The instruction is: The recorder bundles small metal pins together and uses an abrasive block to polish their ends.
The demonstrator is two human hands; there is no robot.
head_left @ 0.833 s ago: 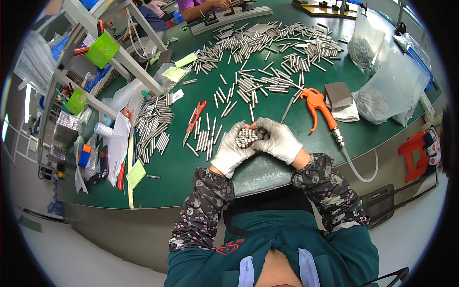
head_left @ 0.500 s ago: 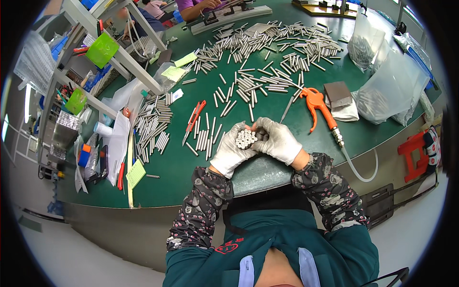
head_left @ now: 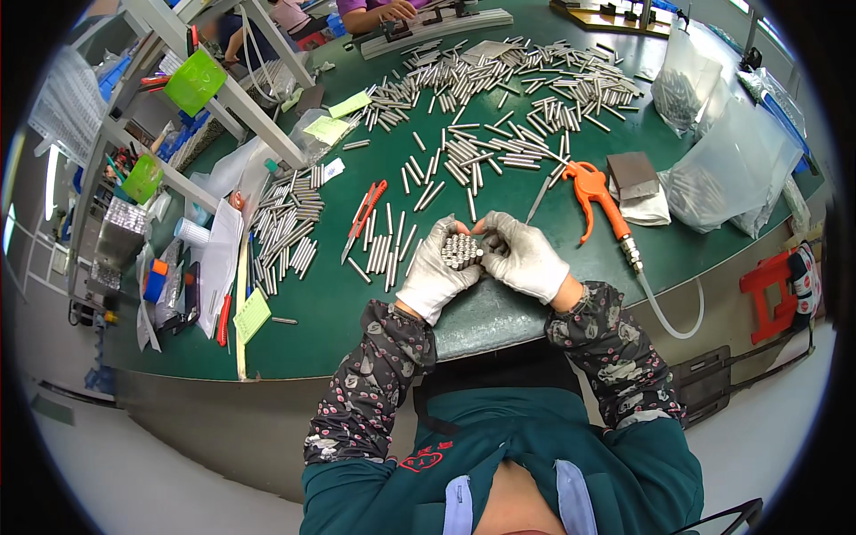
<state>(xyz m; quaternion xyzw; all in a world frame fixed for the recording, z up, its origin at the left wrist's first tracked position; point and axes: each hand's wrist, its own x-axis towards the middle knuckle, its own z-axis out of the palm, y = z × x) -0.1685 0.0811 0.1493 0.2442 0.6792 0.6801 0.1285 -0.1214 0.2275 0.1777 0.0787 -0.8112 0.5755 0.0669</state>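
Note:
My left hand (head_left: 437, 276), in a white glove with bare fingertips, is wrapped round a bundle of short steel pins (head_left: 458, 252). Their round ends face up, packed side by side. Against the bundle's right side, my right hand (head_left: 524, 259), gloved the same way, is closed with thumb and fingers pinched on a single steel pin (head_left: 479, 253). Just beyond the hands lies another loose pin (head_left: 472, 204). A few more pins (head_left: 382, 259) rest on the green table left of my left hand, near a red utility knife (head_left: 364, 220).
A wide heap of steel pins (head_left: 481, 76) covers the table's far middle; a smaller pile (head_left: 285, 223) lies left. An orange air gun (head_left: 596, 201) with a hose is at right, near brown pads (head_left: 632, 175) and plastic bags of pins (head_left: 713, 187). A co-worker's hand (head_left: 397, 11) shows at the far edge.
My right hand has shifted slightly right, opening a small gap beside the bundle, where one pin now stands out at its fingertips. The bundle is tipped a little, showing more of its pins' sides.

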